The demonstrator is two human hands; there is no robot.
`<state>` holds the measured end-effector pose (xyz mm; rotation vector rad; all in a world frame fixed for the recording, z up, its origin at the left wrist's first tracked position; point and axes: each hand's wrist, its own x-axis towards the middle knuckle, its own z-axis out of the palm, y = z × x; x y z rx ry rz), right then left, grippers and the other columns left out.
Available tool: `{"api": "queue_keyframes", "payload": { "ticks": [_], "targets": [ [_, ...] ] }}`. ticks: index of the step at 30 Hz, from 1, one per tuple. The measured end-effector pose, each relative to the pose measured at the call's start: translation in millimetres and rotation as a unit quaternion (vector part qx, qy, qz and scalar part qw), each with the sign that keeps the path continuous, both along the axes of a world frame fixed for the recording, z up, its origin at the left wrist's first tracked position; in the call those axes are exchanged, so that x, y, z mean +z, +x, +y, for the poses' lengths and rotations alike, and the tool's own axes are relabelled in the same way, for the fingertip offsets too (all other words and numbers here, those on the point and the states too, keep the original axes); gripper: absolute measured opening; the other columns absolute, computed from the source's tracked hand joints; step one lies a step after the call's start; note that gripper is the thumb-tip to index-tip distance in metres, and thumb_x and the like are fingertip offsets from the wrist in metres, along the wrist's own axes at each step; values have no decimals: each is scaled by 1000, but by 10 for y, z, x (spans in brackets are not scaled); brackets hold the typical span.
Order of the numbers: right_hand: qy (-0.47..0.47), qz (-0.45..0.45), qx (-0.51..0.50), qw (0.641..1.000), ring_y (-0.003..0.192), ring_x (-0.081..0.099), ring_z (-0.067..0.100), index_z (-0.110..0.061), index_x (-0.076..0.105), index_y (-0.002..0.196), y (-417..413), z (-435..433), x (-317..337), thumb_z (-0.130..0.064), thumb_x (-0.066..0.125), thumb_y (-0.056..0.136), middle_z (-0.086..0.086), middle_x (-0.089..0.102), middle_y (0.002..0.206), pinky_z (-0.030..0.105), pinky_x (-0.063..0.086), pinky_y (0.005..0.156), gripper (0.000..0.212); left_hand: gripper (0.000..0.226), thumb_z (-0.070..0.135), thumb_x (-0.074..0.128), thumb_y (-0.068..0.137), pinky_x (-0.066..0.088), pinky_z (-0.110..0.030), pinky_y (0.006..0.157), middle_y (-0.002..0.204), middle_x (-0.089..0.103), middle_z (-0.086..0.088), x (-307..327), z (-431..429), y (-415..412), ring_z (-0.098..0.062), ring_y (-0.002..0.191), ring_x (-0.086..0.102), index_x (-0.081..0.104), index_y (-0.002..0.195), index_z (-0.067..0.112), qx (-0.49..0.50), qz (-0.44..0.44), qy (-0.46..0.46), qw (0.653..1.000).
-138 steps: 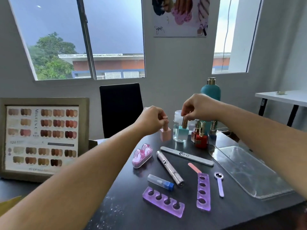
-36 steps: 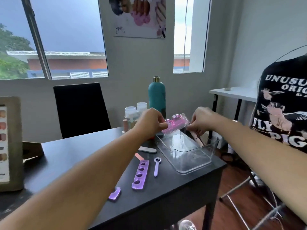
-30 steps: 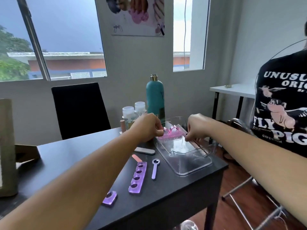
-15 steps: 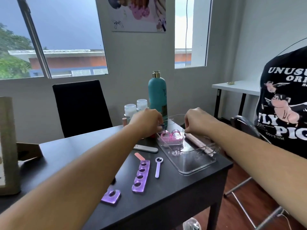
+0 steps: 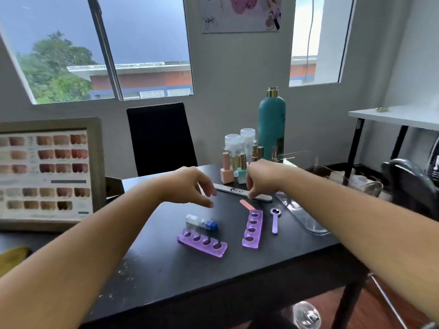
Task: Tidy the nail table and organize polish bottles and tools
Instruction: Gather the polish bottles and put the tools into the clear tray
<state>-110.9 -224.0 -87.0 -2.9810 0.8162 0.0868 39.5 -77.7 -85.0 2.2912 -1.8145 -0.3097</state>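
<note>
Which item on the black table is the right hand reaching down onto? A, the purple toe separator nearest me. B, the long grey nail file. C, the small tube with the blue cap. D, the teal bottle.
B: the right hand has its fingertips down at the long grey nail file, apart from the other three items.

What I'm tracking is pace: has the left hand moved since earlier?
Yes. The left hand left the clear tray, now hovering left of the nail file.
</note>
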Motion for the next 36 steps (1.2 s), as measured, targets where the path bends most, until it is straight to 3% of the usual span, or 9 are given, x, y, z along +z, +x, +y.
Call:
{"api": "queue_keyframes", "payload": {
  "ticks": [3,5,9,12,17,24,29,34,36],
  "targets": [
    [-21,57,-27,998,64,50,19,-5,61,80,126,66,-51,-33,71,81,1,53,68,26,39,49,30,34,40,76,72,49,-22,83,102,65,17,-36,191,44,-3,94,61,67,104,34,0,16,60,998],
    [-41,69,-43,996,60,45,18,-5,62,86,183,92,-74,-31,67,84,-1,42,63,24,29,44,27,34,36,77,72,49,-26,86,104,65,16,-65,248,53,-5,95,61,67,104,34,-5,17,81,997],
    [-75,96,-61,991,75,55,25,0,67,98,280,109,-86,-20,68,82,5,53,68,32,47,56,25,23,25,75,75,49,-35,90,104,68,10,-193,272,55,-13,95,60,71,98,28,-8,-27,63,998],
    [-95,124,-77,985,85,67,25,-4,71,96,348,107,-157,-16,74,73,10,69,92,31,54,69,26,13,22,74,76,49,-35,87,96,69,7,-264,268,47,-15,92,59,72,89,25,-1,-24,27,999],
    [30,42,-99,994,58,57,19,-5,56,69,324,89,-114,-14,74,76,5,57,63,23,42,45,21,10,20,74,76,49,-21,76,84,72,5,-270,305,63,-10,78,63,74,85,20,-14,-4,-17,1000],
    [71,-81,-86,990,67,62,22,-7,63,78,81,130,198,-13,68,75,12,66,81,30,53,58,8,7,23,74,77,52,-25,74,83,72,3,-29,206,40,-11,74,64,73,82,19,11,-7,-146,989],
    [118,-206,-114,965,69,70,21,-9,66,70,-443,-127,657,-11,76,73,12,71,79,35,60,66,11,8,25,70,79,50,-24,73,77,69,5,161,-211,-305,-13,71,63,71,83,18,8,-12,-269,963],
    [116,-200,-186,955,53,64,12,-4,69,73,-1064,-464,668,-10,79,73,9,69,71,19,50,45,11,9,27,66,81,51,-29,72,85,69,0,161,-755,-777,-16,75,61,70,86,21,-42,-17,-256,966],
    [103,-192,-214,952,57,67,16,-7,71,70,-1247,-583,571,-12,81,71,9,70,70,25,57,54,12,7,25,67,81,50,-28,71,81,67,4,135,-936,-934,-13,72,60,70,86,22,-70,-21,-238,969]
  ]
}}
